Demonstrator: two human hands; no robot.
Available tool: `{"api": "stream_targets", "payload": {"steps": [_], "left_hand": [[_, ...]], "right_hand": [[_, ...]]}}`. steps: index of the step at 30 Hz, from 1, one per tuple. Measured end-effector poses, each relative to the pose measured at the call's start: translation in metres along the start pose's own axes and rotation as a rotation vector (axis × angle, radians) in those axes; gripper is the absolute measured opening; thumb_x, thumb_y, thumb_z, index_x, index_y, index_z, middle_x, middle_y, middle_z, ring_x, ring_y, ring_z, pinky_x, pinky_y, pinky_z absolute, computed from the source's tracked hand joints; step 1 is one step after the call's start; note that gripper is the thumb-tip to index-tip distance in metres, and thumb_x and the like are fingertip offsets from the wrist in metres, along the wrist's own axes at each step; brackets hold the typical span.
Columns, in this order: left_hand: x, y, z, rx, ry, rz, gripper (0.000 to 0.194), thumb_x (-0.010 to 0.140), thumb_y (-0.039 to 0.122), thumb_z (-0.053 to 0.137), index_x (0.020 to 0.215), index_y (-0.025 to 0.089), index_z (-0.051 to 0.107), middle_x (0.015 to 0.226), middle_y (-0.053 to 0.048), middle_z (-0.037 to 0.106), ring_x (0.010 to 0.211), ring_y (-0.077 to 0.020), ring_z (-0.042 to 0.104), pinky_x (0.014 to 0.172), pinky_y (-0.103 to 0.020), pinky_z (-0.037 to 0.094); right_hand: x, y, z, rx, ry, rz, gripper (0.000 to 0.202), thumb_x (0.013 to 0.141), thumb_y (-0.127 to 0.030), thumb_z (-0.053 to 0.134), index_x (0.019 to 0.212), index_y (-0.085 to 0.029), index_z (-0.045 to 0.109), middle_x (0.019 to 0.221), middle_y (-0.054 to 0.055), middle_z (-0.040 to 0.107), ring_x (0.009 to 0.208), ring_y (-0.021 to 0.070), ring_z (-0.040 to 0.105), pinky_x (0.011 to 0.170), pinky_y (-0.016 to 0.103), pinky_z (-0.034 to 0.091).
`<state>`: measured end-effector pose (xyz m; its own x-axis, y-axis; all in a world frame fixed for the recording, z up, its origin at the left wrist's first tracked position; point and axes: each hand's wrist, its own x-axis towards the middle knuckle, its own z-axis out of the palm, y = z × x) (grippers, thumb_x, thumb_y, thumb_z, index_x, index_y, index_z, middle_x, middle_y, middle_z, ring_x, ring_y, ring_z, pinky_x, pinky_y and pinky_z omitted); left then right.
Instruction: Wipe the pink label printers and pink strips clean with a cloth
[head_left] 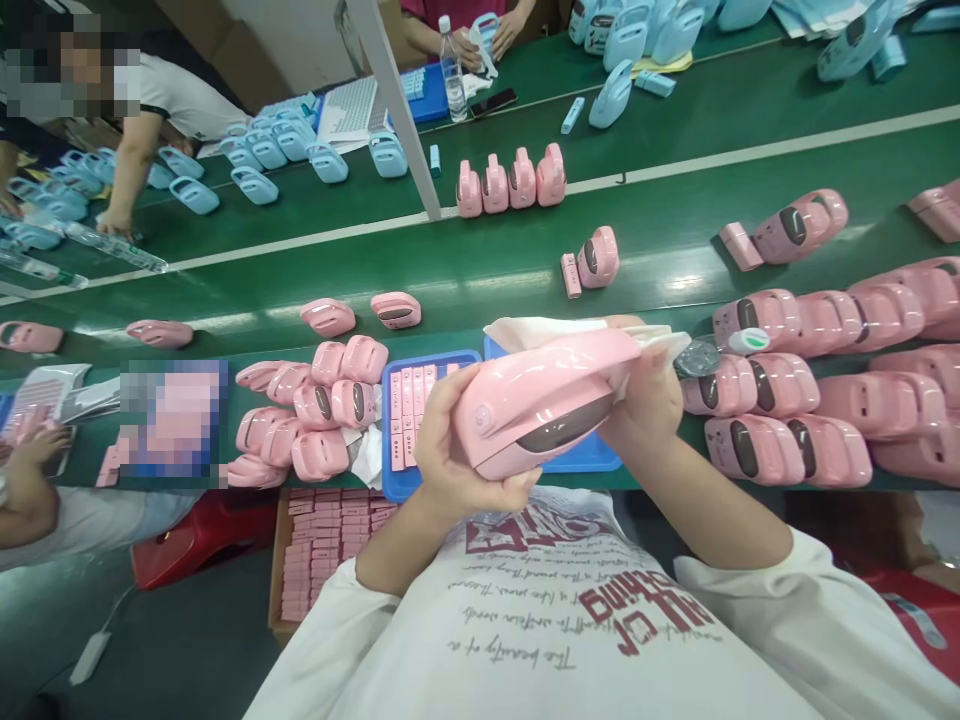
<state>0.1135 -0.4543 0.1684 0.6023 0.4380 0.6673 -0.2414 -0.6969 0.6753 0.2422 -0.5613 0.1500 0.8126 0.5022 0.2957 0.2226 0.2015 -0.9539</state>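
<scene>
A glossy pink device (510, 400) with a dark oval window and a looped handle is held up in front of the chest. My left hand (457, 450) wraps round its lower left end, thumb on top and fingers beneath. At its right end, my right hand (649, 395) presses a white cloth (664, 342) against the handle; part of that hand is hidden behind cloth and device. Below the device lies a blue tray (394, 488) with small pink bars (407, 400) in rows. Another blue tray (581, 460) is partly covered by the device.
Pink devices (847, 395) crowd the table on the right, and more (300, 420) are piled at the left. A clear bottle (699, 356) lies near my right hand. A metal post (397, 100) stands beyond the belt. Other people work across and to the left.
</scene>
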Motion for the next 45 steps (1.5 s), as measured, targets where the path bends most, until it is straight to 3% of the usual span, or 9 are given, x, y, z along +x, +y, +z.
{"api": "stream_targets", "payload": {"steps": [7, 12, 20, 23, 27, 31, 34, 38, 45], "left_hand": [[-0.006, -0.003, 0.002, -0.137, -0.007, -0.018, 0.076, 0.071, 0.057, 0.062, 0.135, 0.022, 0.042, 0.112, -0.008, 0.059, 0.097, -0.0229, 0.063, 0.084, -0.035, 0.053], [-0.008, -0.010, 0.004, -0.133, -0.047, -0.033, 0.077, 0.072, 0.059, 0.060, 0.135, 0.023, 0.038, 0.113, -0.009, 0.057, 0.097, -0.0229, 0.062, 0.084, -0.036, 0.052], [-0.008, -0.026, 0.000, -0.114, -0.447, -0.269, 0.081, 0.068, 0.040, 0.074, 0.138, 0.029, 0.034, 0.125, -0.009, 0.048, 0.116, -0.0255, 0.050, 0.100, -0.043, 0.044], [-0.003, -0.027, -0.004, -0.025, -0.603, -0.234, 0.071, 0.072, 0.038, 0.073, 0.134, 0.030, 0.040, 0.128, -0.010, 0.047, 0.121, -0.0266, 0.046, 0.102, -0.046, 0.041], [0.000, -0.034, -0.004, 0.170, -0.603, -0.312, 0.031, 0.079, 0.042, 0.064, 0.101, 0.022, 0.064, 0.102, -0.008, 0.053, 0.099, -0.0230, 0.054, 0.088, -0.041, 0.046], [-0.008, -0.056, 0.005, 0.129, -0.750, -0.551, 0.026, 0.081, 0.044, 0.059, 0.073, 0.018, 0.059, 0.074, -0.001, 0.051, 0.065, -0.0138, 0.047, 0.061, -0.027, 0.040], [-0.020, -0.079, 0.010, 0.134, -0.705, -0.763, 0.031, 0.076, 0.044, 0.062, 0.062, 0.018, 0.050, 0.064, 0.002, 0.047, 0.060, -0.0126, 0.043, 0.054, -0.025, 0.032], [-0.027, -0.110, 0.011, -0.016, -0.487, -1.041, 0.034, 0.070, 0.047, 0.066, 0.065, 0.017, 0.050, 0.061, 0.003, 0.048, 0.056, -0.0113, 0.044, 0.052, -0.023, 0.034], [0.025, -0.189, 0.048, 0.029, -0.305, -1.021, 0.028, 0.073, 0.040, 0.065, 0.075, 0.016, 0.051, 0.067, 0.002, 0.053, 0.058, -0.0095, 0.047, 0.056, -0.022, 0.038]], "right_hand": [[0.006, -0.018, 0.005, 0.023, -0.015, -0.045, 0.052, 0.081, -0.076, 0.025, 0.065, -0.028, 0.035, 0.057, 0.004, 0.050, 0.082, 0.0269, 0.063, 0.076, 0.048, 0.053], [0.009, -0.025, 0.008, 0.222, -0.012, -0.037, 0.047, 0.082, -0.069, 0.041, 0.061, -0.026, 0.036, 0.051, 0.001, 0.043, 0.078, 0.0249, 0.063, 0.074, 0.045, 0.053], [0.021, 0.004, -0.011, 0.065, -0.117, -0.077, 0.037, 0.088, -0.048, 0.050, 0.062, -0.022, 0.050, 0.064, 0.000, 0.053, 0.061, 0.0145, 0.052, 0.059, 0.032, 0.045], [0.021, 0.013, -0.014, -0.106, -0.228, -0.221, 0.032, 0.087, -0.038, 0.052, 0.061, -0.021, 0.050, 0.061, 0.000, 0.053, 0.061, 0.0140, 0.051, 0.063, 0.032, 0.044], [0.016, 0.038, -0.009, -0.348, -0.331, -0.312, 0.034, 0.085, -0.039, 0.050, 0.057, -0.020, 0.047, 0.057, 0.001, 0.053, 0.060, 0.0143, 0.048, 0.067, 0.033, 0.043], [0.020, 0.084, -0.014, -0.631, -0.381, 0.196, 0.041, 0.092, -0.045, 0.033, 0.066, -0.019, 0.052, 0.067, 0.003, 0.059, 0.067, 0.0147, 0.054, 0.069, 0.029, 0.044], [0.026, 0.123, -0.034, -0.841, -0.304, 0.515, 0.039, 0.094, -0.040, 0.029, 0.081, -0.015, 0.057, 0.080, 0.008, 0.064, 0.079, 0.0187, 0.059, 0.070, 0.028, 0.044], [0.017, 0.168, -0.053, -0.982, -0.365, 0.785, 0.024, 0.084, -0.031, 0.053, 0.095, -0.011, 0.060, 0.091, 0.016, 0.067, 0.090, 0.0264, 0.063, 0.075, 0.031, 0.044], [-0.003, 0.202, -0.031, -0.974, -0.406, 0.962, 0.046, 0.084, -0.034, 0.057, 0.119, -0.005, 0.048, 0.112, 0.026, 0.060, 0.106, 0.0363, 0.059, 0.089, 0.043, 0.042]]}}
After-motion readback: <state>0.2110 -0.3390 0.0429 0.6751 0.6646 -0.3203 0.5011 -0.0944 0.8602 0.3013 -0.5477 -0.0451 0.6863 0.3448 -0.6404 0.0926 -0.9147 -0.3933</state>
